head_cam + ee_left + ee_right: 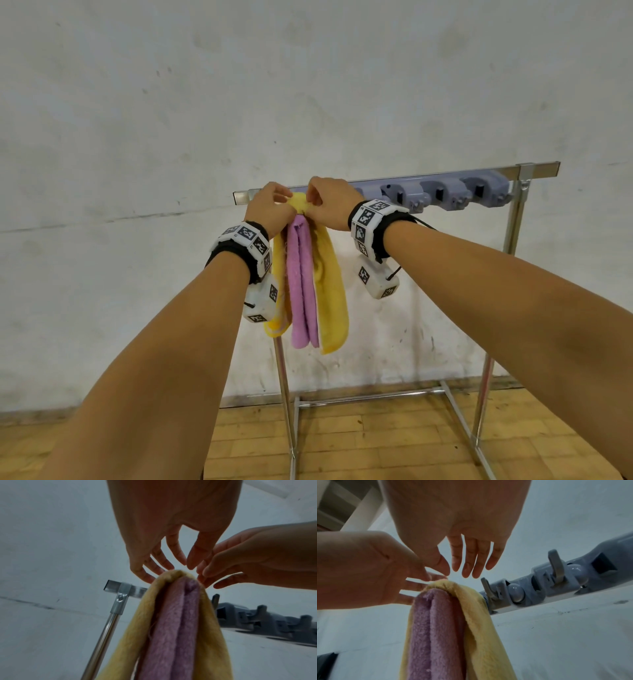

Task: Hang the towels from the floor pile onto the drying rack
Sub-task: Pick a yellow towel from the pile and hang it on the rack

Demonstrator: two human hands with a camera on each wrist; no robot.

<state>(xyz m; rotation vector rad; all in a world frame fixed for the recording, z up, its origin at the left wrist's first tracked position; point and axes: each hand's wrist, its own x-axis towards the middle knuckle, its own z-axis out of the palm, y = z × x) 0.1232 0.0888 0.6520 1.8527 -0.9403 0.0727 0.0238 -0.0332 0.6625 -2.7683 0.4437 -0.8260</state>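
Note:
A yellow towel (330, 291) hangs at the left end of the metal drying rack (479, 170), draped over a purple towel (301, 284) that shows in its middle. Both hands are at the yellow towel's top fold. My left hand (274, 202) lets its fingertips (149, 578) touch the fold's left side, with the thumb held apart. My right hand (318, 198) hovers at the fold's right side, and its fingers (467, 572) hang straight just above the yellow towel (479, 615). Neither hand grips the cloth. What the towels hang on is hidden under them.
A grey strip of hooks (445, 197) runs along the rack bar to the right of the towels, and its hooks (556, 566) are bare. The rack's upright post (102, 635) and floor frame (370, 397) stand on a wooden floor, close to a white wall.

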